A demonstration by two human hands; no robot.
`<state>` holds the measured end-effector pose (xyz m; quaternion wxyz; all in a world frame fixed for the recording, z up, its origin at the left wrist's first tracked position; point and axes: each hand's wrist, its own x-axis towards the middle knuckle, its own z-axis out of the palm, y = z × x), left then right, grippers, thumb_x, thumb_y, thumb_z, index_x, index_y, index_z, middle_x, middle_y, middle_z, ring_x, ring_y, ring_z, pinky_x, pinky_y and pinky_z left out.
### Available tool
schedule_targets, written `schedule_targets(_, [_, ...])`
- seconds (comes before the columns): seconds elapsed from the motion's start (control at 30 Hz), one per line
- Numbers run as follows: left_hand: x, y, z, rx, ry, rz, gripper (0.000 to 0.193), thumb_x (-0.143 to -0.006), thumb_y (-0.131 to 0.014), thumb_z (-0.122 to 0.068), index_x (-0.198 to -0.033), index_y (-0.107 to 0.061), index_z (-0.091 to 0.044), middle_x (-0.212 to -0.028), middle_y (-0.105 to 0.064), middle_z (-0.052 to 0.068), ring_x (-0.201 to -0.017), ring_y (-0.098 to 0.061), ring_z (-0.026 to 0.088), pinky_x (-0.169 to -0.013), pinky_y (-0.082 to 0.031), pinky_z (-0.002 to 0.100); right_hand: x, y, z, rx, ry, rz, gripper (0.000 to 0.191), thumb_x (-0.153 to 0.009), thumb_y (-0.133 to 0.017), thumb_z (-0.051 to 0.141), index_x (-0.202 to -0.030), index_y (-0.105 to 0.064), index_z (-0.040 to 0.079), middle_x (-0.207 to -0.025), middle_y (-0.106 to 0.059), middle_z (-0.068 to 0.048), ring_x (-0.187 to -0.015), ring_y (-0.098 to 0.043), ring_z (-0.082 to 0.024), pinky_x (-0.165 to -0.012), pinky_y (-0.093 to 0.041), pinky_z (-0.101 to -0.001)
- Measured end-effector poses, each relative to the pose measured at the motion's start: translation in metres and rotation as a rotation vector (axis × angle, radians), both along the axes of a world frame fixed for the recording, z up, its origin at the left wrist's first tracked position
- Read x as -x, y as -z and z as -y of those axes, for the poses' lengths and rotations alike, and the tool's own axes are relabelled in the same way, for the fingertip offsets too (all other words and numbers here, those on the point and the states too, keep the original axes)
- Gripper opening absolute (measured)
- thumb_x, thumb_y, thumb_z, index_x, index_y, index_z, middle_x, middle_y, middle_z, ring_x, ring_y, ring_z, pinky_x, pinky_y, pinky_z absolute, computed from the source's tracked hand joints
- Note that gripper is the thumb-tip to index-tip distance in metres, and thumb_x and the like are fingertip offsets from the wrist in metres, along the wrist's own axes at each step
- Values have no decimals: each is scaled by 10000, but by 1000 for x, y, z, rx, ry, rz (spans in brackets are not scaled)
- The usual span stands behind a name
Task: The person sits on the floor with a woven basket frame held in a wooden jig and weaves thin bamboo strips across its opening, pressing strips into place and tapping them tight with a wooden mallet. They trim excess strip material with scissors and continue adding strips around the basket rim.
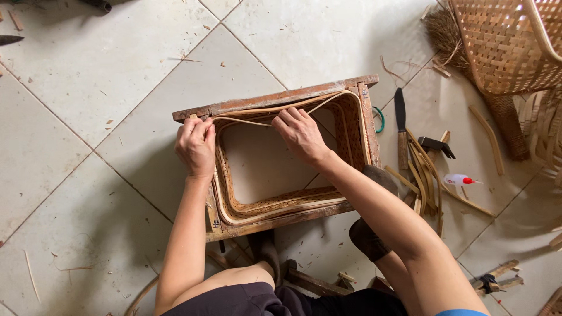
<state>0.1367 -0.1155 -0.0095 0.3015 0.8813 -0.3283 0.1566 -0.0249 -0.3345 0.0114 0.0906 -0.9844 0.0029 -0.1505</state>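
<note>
We see the rectangular wooden frame (281, 98) on the tiled floor, keeping the woven basket (275, 206) square. At its far edge, our left hand (196, 146) pinches the bamboo rim strip (257, 114) while our right hand (301, 133) presses it down with curled fingers.

To our right on the pale tiled floor (105, 88) we see a dark-bladed knife (400, 126), a black clip (436, 146) and a small white glue bottle with a red tip (459, 179) beside loose bamboo strips (426, 175). A finished woven basket (509, 44) stands at the top right corner, over a straw broom (448, 35). Splinters and shavings lie scattered across the tiles.
</note>
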Motion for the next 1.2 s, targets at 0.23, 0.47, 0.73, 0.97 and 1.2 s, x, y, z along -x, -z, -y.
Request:
schedule_targets(0.23, [8,-12,9,-116,-24,67,172,-861,-811,-58,-992,-721,-125,-1034,-659,25,-905,-671,228,-735,-584,361,0,8,1,-46,-4,28,159,-908,-657,84,-1062,-625,59,-1009,-592,-79,-968,-569,-247,-828,-477,-383])
schedule_targets(0.47, [66,-7,91,58,491,68,454,-953,-716,-75,-1394,-610,-91,-1252,-692,81,-1101,-663,232,-936,-609,358,20,-18,24,44,7,-52,428,-817,-695,74,-1226,-610,-23,-1137,-644,-151,-1002,-627,-262,-853,-576,-338])
schedule_targets(0.73, [67,-14,108,-162,483,-24,139,-880,-791,-168,-1016,-785,-136,-929,-659,32,-862,-589,212,-809,-532,377,116,-54,91,-370,717,-612,437,-811,-812,228,-1062,-528,11,-923,-712,-228,-895,-690,-397,-813,-551,-496])
schedule_targets(0.97, [71,-9,107,-127,450,25,77,-923,-788,-177,-999,-790,-163,-870,-593,12,-847,-565,200,-814,-521,371,110,-32,70,-214,839,-567,483,-741,-785,116,-1078,-465,-16,-989,-672,-260,-831,-686,-460,-717,-551,-539])
schedule_targets(1.2, [70,-11,109,-142,463,-27,150,-866,-794,-163,-1013,-811,-190,-843,-571,12,-825,-560,189,-786,-514,368,106,-34,77,-255,902,-583,426,-791,-791,193,-1053,-508,12,-960,-691,-235,-828,-678,-423,-723,-538,-538])
